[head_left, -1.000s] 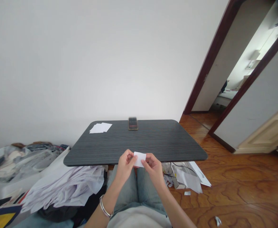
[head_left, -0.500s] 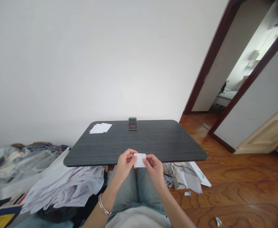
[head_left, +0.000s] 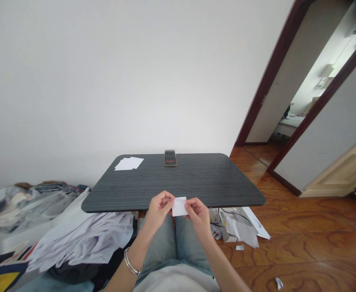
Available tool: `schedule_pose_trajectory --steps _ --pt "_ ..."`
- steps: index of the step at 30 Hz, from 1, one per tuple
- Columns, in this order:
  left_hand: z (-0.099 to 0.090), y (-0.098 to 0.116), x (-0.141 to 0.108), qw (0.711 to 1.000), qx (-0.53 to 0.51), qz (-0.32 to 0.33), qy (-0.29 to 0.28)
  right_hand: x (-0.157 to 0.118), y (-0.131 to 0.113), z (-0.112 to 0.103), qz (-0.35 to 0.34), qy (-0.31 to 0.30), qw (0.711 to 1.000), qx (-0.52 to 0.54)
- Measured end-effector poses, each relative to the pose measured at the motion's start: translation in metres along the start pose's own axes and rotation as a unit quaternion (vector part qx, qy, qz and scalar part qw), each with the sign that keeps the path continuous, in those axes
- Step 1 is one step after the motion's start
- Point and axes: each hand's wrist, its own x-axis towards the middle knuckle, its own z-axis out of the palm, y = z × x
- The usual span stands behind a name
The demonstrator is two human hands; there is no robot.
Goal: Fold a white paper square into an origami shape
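Paper piece (head_left: 179, 207) is held up by the middle of the table (head_left: 184, 181)'s near edge, left hand (head_left: 159, 207) grip clamped on its left side, right hand (head_left: 199, 214) grip on its right; white sheets (head_left: 129, 164) lie near the far left corner.

- Head-worn view, facing forward and down; wall (head_left: 141, 77) fills upper frame.
- Lap (head_left: 162, 243) close, bottom centre; left hand (head_left: 160, 207) and right hand (head_left: 198, 214) just beyond.
- Table (head_left: 192, 180) seen from above, lower middle.
- Door frame (head_left: 265, 87) leans upper right, farther; probably a room (head_left: 319, 89) beyond, blurred.
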Motion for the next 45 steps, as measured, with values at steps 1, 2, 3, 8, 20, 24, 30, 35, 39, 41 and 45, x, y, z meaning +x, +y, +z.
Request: schedule_pose_trajectory --steps 1,2,3,8,20,24,30,35,39,41,45 --pt "0.0 0.001 0.0 1.0 -0.006 -0.002 0.0 0.0 0.0 0.0 -0.001 -0.003 1.0 0.004" --pt "-0.001 0.002 -0.001 1.0 -0.009 -0.006 -0.002 0.0 -0.001 0.0 -0.002 -0.008 1.0 0.008" --pt "-0.001 0.003 -0.001 1.0 -0.01 -0.008 -0.004 0.0 -0.001 -0.001 -0.003 -0.014 1.0 0.01" --pt "-0.004 0.007 -0.001 0.999 0.008 -0.025 -0.042 0.0 -0.003 -0.002 0.006 -0.038 0.999 0.012" --pt "-0.008 0.012 -0.005 0.995 -0.021 -0.073 -0.072 -0.002 -0.007 -0.004 0.021 -0.082 0.996 0.012" --pt "-0.01 0.014 -0.006 0.992 -0.033 -0.092 -0.084 -0.002 -0.007 -0.005 0.016 -0.089 0.995 0.033" --pt "-0.011 0.013 -0.005 0.991 -0.026 -0.07 -0.112 -0.001 -0.011 -0.004 0.02 -0.09 0.995 0.038" --pt "-0.009 0.01 -0.003 0.995 -0.007 -0.031 -0.097 0.0 -0.012 -0.002 0.027 -0.073 0.997 0.013" --pt "-0.009 0.008 -0.003 0.996 0.006 -0.024 -0.088 0.0 -0.011 -0.002 0.028 -0.045 0.999 0.001" --pt "-0.009 0.008 -0.004 0.995 0.002 -0.025 -0.095 0.0 -0.01 -0.003 0.025 -0.028 0.999 -0.002" --pt "-0.009 0.007 -0.004 0.994 -0.005 -0.029 -0.103 0.001 -0.009 -0.004 0.021 -0.021 1.0 0.0"
